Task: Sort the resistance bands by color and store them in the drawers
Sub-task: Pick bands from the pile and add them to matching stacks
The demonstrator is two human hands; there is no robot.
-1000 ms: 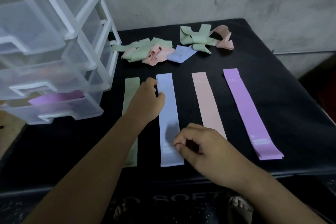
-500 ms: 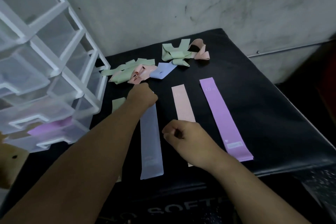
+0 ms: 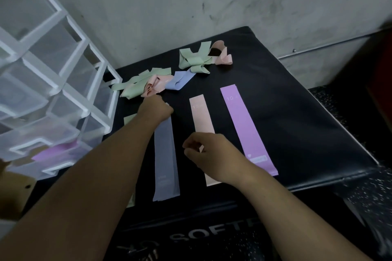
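Four bands lie flat side by side on the black padded top point(image 3: 297, 116): a green band point(image 3: 129, 118) mostly hidden under my left arm, a blue band point(image 3: 165, 165), a pink band point(image 3: 200, 116) and a purple band point(image 3: 244, 125). My left hand point(image 3: 156, 110) is curled on the far end of the blue band. My right hand point(image 3: 212, 154) rests in a loose fist over the middle of the pink band; a pink sliver shows between its fingers, and whether it grips is unclear. Behind lie tangled green and pink bands point(image 3: 137, 88), a crumpled blue band point(image 3: 178, 82) and a second green and pink heap point(image 3: 198, 59).
A white-framed clear drawer unit point(image 3: 63, 85) stands at the left, touching the padded top's edge. Its bottom drawer holds a purple band point(image 3: 53, 151). A grey wall rises right behind the top. The front and right edges drop off to a speckled floor point(image 3: 373, 197).
My view has tilted up. My left hand slid to the far end of the blue band. My right hand left the blue band's near end and now sits over the pink band.
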